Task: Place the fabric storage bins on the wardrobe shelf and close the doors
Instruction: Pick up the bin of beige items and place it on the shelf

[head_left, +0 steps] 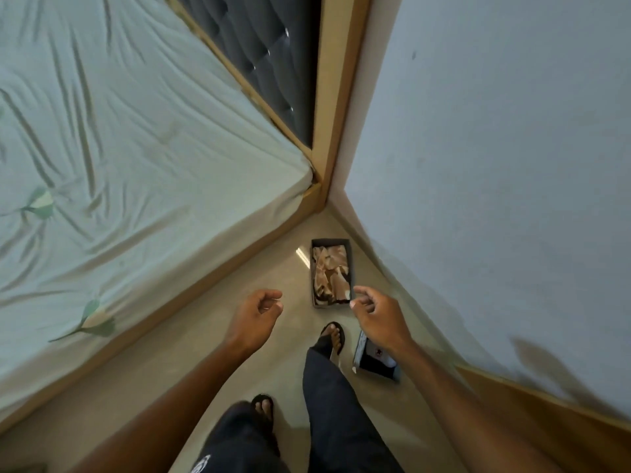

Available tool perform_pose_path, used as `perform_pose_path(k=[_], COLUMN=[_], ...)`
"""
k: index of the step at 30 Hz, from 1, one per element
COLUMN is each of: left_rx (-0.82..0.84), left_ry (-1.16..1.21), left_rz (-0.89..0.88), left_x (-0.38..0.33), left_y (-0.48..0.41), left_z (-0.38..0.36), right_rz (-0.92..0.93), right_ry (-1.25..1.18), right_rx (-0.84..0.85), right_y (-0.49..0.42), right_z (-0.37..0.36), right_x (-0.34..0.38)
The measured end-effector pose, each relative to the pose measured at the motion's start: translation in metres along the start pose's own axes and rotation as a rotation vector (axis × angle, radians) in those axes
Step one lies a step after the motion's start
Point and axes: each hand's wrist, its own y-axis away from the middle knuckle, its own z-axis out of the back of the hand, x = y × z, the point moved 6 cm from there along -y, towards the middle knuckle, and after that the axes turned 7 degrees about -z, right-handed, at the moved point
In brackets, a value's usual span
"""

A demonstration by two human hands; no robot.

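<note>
Legs (334, 421) nearest, in dark trousers, feet in black flip-flops on beige floor (191, 380); right foot (333, 336) stepped further ahead than left foot (263, 409). Both bare forearms stretched forward over floor. Left hand (257, 317) near centre, grip loosely curled, fingers bent toward palm, holding nothing, touching nothing. Right hand (377, 314) to its right, grip half curled, thumb and fingers spread a little, also empty; fingertips overlap near right corner of bin in view, contact cannot be told.

Small dark box (372, 361) on floor under right forearm, just right of right foot, close to wall; partly hidden by arm, contents unclear, pale patch and small red mark visible inside.

Fabric storage bin (331, 273) further out, on floor, just beyond hands, in narrow gap between bed and wall. Dark grey, rectangular, open top, long side running near to far. Crumpled beige material (329, 274) inside, filling most of it. Bright light reflection on floor just left of bin's far end.

Bed (119, 158) fills left side: pale green wrinkled sheet with leaf or flower motifs, wooden frame along its edge. Dark tufted headboard (269, 52) at far top centre, framed in light wood. Light grey wall (495, 165) fills right side, wooden skirting or panel (546, 431) along its near lower edge. Wardrobe, shelf and doors out of view.
</note>
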Motion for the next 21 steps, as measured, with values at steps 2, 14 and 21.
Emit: perform_pose_path(k=[2,14,21], left_rx=[-0.010,0.342,0.439], left_ry=[-0.012,-0.389,-0.389], left_rz=[0.039,0.194,0.233], left_x=[0.010,0.264,0.346], left_y=[-0.031,-0.295,-0.362], left_z=[-0.017,-0.204,-0.274], right_rz=[-0.012,-0.149,-0.203], right_ry=[0.042,0.338,0.499], right_rx=[0.047,0.066,-0.019], right_y=[-0.035,-0.337,-0.424], right_z=[-0.013,-0.157,-0.198], right_x=[-0.014,-0.251,-0.323])
